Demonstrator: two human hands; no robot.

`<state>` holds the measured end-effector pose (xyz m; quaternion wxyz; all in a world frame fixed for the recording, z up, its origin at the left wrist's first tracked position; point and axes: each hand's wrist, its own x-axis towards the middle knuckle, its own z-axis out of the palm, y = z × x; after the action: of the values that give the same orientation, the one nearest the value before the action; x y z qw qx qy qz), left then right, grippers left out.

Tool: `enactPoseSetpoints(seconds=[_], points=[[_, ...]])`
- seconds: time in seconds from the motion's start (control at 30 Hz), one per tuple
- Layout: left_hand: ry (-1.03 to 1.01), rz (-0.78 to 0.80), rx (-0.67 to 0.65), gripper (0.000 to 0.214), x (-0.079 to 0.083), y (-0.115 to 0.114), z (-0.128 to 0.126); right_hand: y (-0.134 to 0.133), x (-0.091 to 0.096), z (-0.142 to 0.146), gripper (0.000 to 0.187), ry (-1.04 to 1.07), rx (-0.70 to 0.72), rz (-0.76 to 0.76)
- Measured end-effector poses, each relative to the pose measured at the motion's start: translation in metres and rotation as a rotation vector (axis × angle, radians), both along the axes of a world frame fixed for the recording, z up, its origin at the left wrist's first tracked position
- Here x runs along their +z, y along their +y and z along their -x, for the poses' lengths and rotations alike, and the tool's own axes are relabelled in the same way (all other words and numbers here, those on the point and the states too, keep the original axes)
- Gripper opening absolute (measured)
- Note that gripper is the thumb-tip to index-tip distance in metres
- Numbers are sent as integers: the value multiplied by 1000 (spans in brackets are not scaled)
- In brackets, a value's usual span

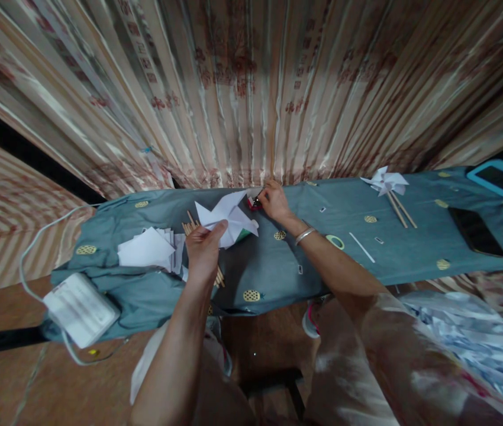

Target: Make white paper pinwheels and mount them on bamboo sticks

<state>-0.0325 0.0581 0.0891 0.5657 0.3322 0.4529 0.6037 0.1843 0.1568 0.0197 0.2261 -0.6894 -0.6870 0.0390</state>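
Note:
My left hand point(204, 248) is closed on a folded white paper pinwheel point(227, 218), held just above the blue-grey cloth-covered table point(278, 266). Under it lie several wooden sticks point(189, 225) and a stack of white paper squares point(149, 248). My right hand point(273, 201), with a bangle on its wrist, reaches to the table's far edge. Its fingers are curled round a small red and dark object point(252, 203) that I cannot make out.
A finished pinwheel on sticks point(387, 182) lies far right. Beside it are a dark phone point(476, 231), a teal-cased tablet point(502, 177), a tape ring point(335, 241) and a white strip point(361, 247). A white power adapter point(80, 307) hangs at the left. Striped curtains stand behind.

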Motion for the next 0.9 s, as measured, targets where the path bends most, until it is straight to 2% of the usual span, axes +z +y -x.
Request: enactPoseSetpoints(seconds=[0.1,0.2,0.37,0.47,0.57,0.73,0.9], points=[[5,0,-9,24,-1,1,0,-5,-7,-7,22,265,-72,-41],[6,-2,-4,23,-2,2,1,-22,-12,-12,19,487,-78,-71],[7,-3,14,24,-1,0,-3,-85,-21,-14,15,648,21,-44],[14,-18,-21,23,0,-4,-9,-124,-26,-12,11,636,75,-13],[45,-29,-44,23,-4,-7,-15,-149,-29,-8,11,418,158,-83],[125,-43,-67,22,-14,-8,-20,-163,-27,-1,21,163,227,-129],[165,-58,-83,19,-16,-6,-26,-168,-25,1,21,168,262,-146]])
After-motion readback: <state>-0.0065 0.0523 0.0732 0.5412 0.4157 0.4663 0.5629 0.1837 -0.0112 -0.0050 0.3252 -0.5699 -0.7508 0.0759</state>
